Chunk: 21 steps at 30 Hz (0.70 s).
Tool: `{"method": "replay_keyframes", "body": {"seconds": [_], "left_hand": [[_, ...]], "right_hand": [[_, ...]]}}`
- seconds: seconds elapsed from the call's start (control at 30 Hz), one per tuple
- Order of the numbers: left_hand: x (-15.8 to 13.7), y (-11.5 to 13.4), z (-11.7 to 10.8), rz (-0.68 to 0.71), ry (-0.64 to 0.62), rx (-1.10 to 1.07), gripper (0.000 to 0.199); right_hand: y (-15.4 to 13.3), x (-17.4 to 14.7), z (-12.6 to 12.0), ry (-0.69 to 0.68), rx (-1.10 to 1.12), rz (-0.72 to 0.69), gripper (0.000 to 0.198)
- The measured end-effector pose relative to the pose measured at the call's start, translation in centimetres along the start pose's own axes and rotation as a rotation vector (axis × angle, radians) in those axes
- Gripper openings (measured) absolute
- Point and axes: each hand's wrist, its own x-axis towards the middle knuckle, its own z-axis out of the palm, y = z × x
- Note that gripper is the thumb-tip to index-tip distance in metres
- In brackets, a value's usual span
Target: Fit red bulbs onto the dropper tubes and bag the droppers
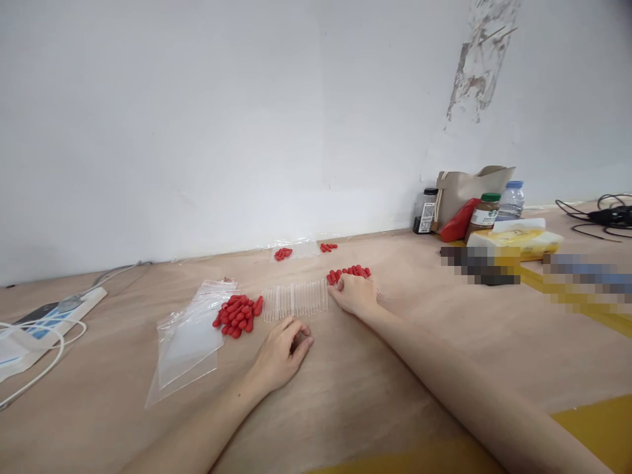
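A row of thin clear glass tubes (295,299) lies side by side on the brown-covered table. To its left, a heap of red rubber bulbs (239,316) rests partly against clear plastic bags (190,336). My left hand (282,352) rests in front of the tubes, fingers loosely curled, a gap showing between thumb and forefinger and nothing visible in it. At the row's right end, my right hand (353,293) has its fingers closed and pointing down; whatever they hold is hidden. Just beyond it lie tubes fitted with red bulbs (349,272), partly covered by the hand.
Two small groups of red bulbs (283,254) lie near the wall, by clear plastic. At the right stand a beige bag (471,187), a green-lidded jar (486,214), a bottle (512,199) and a tissue pack (516,242). White cables (62,342) run at the left.
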Motion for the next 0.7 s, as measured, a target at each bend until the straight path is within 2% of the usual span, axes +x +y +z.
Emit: {"method": "replay_keyframes", "body": {"seconds": [0.1,0.27,0.53,0.6,0.7], "left_hand": [[0.0,0.1,-0.1,0.004,-0.010,-0.002,0.012],[0.0,0.1,-0.2,0.009,-0.009,0.005,0.013],[-0.1,0.2,0.0,0.013,0.031,0.014,0.011],[0.0,-0.2,-0.5,-0.002,0.103,0.122,0.012],[0.4,-1.7,-2.3,-0.058,0.261,0.460,0.015]], "right_hand": [[-0.9,0.0,-0.2,-0.072,-0.033,-0.046,0.026],[-2.4,0.9,-0.3,-0.173,-0.121,-0.017,0.024],[-4.0,1.8,-0.5,-0.270,-0.131,-0.006,0.023],[-3.8,1.4,-1.0,-0.270,-0.124,-0.017,0.024],[-2.5,0.0,-2.2,-0.234,-0.106,-0.039,0.027]]}}
